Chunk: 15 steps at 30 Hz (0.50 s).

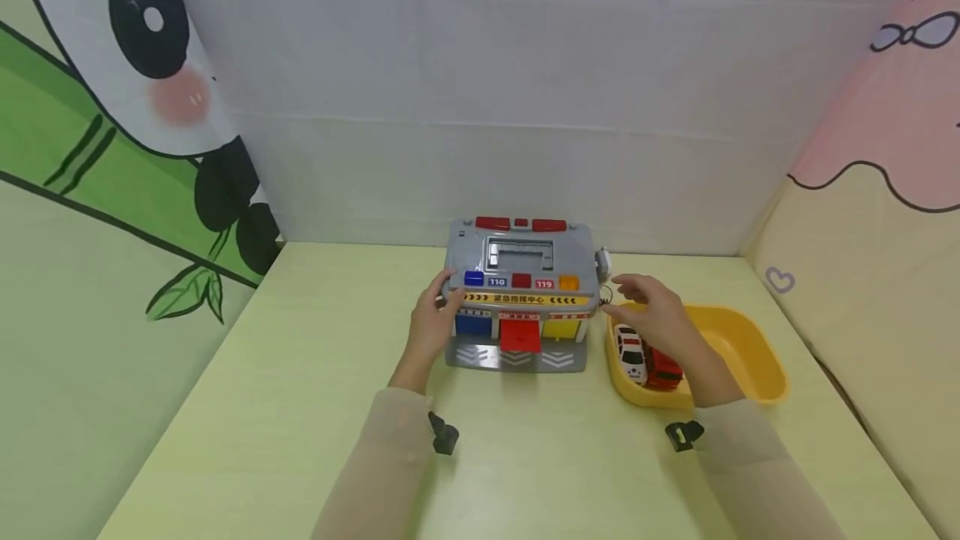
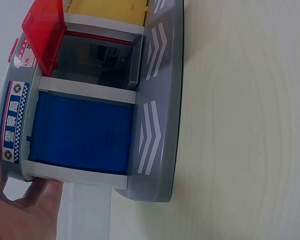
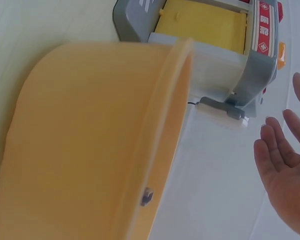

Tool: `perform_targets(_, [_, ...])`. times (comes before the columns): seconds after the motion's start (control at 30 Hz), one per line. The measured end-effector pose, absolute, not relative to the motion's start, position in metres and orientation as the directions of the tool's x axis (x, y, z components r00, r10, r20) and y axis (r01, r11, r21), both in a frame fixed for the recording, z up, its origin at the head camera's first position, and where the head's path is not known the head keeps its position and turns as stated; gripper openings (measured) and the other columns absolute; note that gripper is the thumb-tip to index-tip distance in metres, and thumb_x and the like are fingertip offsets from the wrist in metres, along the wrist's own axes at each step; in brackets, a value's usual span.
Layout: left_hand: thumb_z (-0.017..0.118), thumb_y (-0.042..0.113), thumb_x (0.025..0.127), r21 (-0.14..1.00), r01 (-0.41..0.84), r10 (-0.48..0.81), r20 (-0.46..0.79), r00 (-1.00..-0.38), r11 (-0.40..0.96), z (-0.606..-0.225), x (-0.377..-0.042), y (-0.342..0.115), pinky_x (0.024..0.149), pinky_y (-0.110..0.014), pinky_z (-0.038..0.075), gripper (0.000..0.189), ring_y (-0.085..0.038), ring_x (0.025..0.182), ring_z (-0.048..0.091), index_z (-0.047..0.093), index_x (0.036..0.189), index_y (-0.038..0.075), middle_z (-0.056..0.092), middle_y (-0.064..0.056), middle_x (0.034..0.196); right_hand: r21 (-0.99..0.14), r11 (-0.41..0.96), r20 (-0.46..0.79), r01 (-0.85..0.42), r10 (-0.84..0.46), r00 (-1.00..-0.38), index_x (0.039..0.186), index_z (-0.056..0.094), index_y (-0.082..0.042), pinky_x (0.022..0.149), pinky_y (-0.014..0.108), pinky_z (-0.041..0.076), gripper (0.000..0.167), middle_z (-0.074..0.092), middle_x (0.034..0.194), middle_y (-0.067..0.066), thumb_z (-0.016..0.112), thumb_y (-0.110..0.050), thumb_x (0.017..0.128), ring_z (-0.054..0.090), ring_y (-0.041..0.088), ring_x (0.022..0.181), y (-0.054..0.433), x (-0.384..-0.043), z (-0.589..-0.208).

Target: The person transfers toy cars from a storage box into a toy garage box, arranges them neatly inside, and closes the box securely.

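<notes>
A grey toy rescue station (image 1: 517, 265) stands on the table, with blue and yellow garage doors and a red door (image 2: 44, 35) swung up over the middle bay. My left hand (image 1: 431, 323) grips its left end at the roof edge, the fingers against the side wall in the left wrist view. Off the right end, my right hand (image 1: 656, 315) hovers with spread, loosely bent fingers and holds nothing. Close to those fingertips, a small grey handset (image 3: 220, 106) hangs at the station's side with a thin coiled cord (image 1: 606, 296).
Below my right forearm sits a yellow tray (image 1: 776, 386). In it lie a white toy police car (image 1: 631, 354) and a red toy vehicle (image 1: 664, 371). A white cloth wall (image 1: 525, 107) rises behind the table, with printed cloths at both sides.
</notes>
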State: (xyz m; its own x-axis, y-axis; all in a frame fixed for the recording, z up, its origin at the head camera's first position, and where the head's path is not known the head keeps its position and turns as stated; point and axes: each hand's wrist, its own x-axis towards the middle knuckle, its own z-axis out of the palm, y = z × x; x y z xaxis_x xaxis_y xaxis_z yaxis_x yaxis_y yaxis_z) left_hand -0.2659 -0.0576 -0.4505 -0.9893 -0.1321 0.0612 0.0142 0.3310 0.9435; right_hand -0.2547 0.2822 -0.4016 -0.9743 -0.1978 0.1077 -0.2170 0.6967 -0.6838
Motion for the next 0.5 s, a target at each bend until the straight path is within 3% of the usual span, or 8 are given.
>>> perform_targets(0.5, [0.053, 0.034, 0.101, 0.943, -0.020, -0.142, 0.029, -0.989, 0.331, -0.451, -0.268, -0.058, 0.096, -0.054, 0.044, 0.045, -0.038, 0.123, 0.049, 0.046, 0.144, 0.024, 0.041, -0.018, 0.143, -0.658, 0.720, 0.090, -0.221, -0.217, -0.972, 0.135, 0.049, 0.002, 0.098, 0.058, 0.040, 0.057, 0.053, 0.125, 0.027, 0.069, -0.028, 0.092, 0.049, 0.044, 0.117, 0.315, -0.250, -0.406])
